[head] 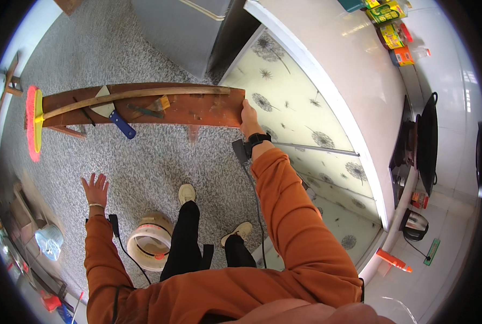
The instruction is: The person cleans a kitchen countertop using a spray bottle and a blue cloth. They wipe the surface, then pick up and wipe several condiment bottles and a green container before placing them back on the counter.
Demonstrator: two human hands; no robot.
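My right hand grips the near end of a long reddish-brown wooden bench. On the bench lie a scraper with a blue handle and wide metal blade, a paintbrush with a dark green handle, a thin dark rod and a long wooden handle. That handle ends in a yellow brush head with pink bristles, past the bench's far left end. My left hand is empty, fingers spread, over the speckled floor below the bench.
A white bucket stands by my feet, left of my legs. Cabinets with dandelion-print doors line the right side under a countertop with bottles, a wok and a kettle. A grey appliance stands beyond the bench. Cables hang from both wrists.
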